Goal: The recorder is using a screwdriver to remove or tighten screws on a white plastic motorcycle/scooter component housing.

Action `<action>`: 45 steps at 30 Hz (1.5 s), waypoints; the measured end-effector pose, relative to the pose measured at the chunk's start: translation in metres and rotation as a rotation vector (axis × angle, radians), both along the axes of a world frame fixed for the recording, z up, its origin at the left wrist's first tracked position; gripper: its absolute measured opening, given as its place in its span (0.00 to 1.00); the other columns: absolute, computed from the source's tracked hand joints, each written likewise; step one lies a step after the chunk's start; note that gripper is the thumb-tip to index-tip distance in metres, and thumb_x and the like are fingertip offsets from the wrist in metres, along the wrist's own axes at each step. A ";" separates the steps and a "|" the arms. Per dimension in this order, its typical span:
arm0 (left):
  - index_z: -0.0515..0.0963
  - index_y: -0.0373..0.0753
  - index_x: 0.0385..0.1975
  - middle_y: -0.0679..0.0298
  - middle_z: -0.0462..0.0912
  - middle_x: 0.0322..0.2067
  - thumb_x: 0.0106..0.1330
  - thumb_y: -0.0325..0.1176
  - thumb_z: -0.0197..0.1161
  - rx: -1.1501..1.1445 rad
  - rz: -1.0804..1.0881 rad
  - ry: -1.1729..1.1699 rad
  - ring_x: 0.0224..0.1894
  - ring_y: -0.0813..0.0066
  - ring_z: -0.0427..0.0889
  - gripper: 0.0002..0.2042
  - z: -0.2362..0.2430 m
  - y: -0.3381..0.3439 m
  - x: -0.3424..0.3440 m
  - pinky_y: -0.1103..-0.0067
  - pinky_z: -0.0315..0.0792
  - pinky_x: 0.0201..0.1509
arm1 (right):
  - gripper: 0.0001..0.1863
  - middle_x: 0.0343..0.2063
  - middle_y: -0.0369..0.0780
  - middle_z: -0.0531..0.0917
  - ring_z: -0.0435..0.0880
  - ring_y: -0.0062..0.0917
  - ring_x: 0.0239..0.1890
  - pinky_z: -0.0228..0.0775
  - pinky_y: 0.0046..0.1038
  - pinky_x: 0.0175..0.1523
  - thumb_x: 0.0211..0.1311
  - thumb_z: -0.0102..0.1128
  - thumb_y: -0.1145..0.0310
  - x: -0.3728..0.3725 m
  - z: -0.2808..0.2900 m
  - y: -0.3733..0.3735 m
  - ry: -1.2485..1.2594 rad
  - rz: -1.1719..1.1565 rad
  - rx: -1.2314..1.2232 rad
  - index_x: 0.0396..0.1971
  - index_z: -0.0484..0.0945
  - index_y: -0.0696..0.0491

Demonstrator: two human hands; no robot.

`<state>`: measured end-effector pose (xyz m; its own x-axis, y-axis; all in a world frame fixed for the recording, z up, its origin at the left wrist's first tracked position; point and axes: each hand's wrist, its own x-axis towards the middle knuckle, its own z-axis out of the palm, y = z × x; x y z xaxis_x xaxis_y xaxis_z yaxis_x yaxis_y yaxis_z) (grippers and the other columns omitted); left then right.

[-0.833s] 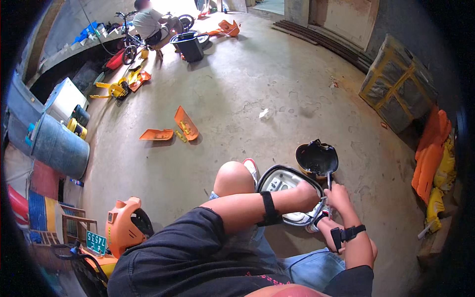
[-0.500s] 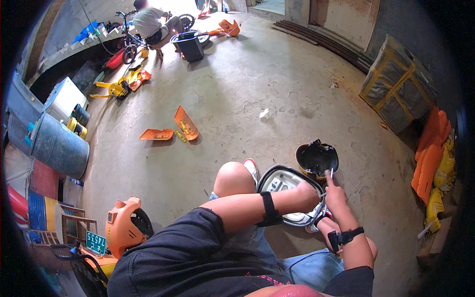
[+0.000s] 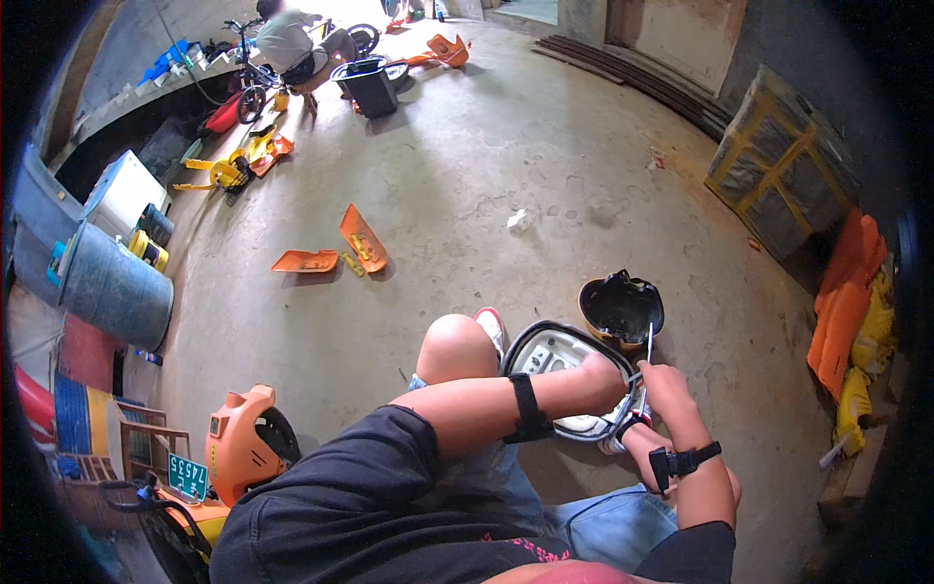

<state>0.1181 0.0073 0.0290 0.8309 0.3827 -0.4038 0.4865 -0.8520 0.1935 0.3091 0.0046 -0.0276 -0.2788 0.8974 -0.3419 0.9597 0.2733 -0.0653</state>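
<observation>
Between my legs lies an oval shell (image 3: 548, 353) with a black rim and a white, moulded inside. My left hand (image 3: 601, 383) bends down over the shell's right rim, closed on it; its fingertips are mostly hidden. Just to the right, my right hand (image 3: 666, 389) grips a slim metal rod-like tool (image 3: 651, 340), held nearly upright beside that rim; its exact kind is unclear. Right beyond my hands sits a helmet-shaped bowl (image 3: 621, 310), black inside and yellowish outside, with its opening up. What lies inside the bowl is too dark to make out.
Orange panels (image 3: 362, 239) lie on the concrete floor ahead. An orange scooter body (image 3: 238, 443) stands at my left, near a blue barrel (image 3: 119, 292). Orange and yellow panels (image 3: 844, 302) lean at right. Another person (image 3: 292, 47) sits far off by a bike and a black bin (image 3: 370, 90).
My right hand has drawn slightly back toward me, and its extended finger has curled in around the tool, so more of the metal shows. The left hand stays on the shell.
</observation>
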 end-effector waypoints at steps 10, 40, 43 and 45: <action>0.78 0.41 0.40 0.60 0.84 0.35 0.59 0.43 0.60 -0.051 0.026 0.014 0.40 0.62 0.83 0.15 -0.008 0.000 0.001 0.65 0.74 0.39 | 0.07 0.48 0.38 0.78 0.63 0.33 0.63 0.52 0.42 0.66 0.40 0.65 0.65 -0.009 0.010 -0.003 -0.010 0.210 0.550 0.24 0.81 0.47; 0.77 0.42 0.41 0.61 0.83 0.33 0.58 0.42 0.60 -0.007 -0.029 0.020 0.37 0.64 0.84 0.15 -0.014 0.001 0.003 0.66 0.75 0.36 | 0.39 0.28 0.50 0.84 0.83 0.47 0.36 0.73 0.41 0.45 0.62 0.38 0.36 -0.024 -0.014 -0.003 0.007 -0.490 -0.216 0.30 0.82 0.61; 0.77 0.42 0.40 0.61 0.83 0.33 0.58 0.43 0.60 -0.037 -0.019 -0.007 0.38 0.63 0.84 0.15 -0.015 0.002 0.004 0.66 0.75 0.38 | 0.40 0.22 0.49 0.83 0.83 0.46 0.32 0.74 0.41 0.42 0.63 0.36 0.37 -0.020 -0.016 0.008 0.250 -0.789 -0.345 0.29 0.80 0.65; 0.77 0.43 0.40 0.61 0.83 0.33 0.58 0.42 0.60 -0.059 0.010 0.022 0.38 0.63 0.83 0.14 -0.013 0.002 0.004 0.66 0.74 0.39 | 0.42 0.18 0.49 0.82 0.83 0.45 0.28 0.75 0.41 0.39 0.64 0.34 0.38 -0.016 -0.013 0.011 0.298 -0.795 -0.387 0.27 0.79 0.67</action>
<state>0.1220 0.0092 0.0162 0.8182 0.3657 -0.4437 0.4991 -0.8348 0.2323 0.2933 0.0158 -0.0403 0.2444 0.7005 -0.6705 0.7844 -0.5493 -0.2880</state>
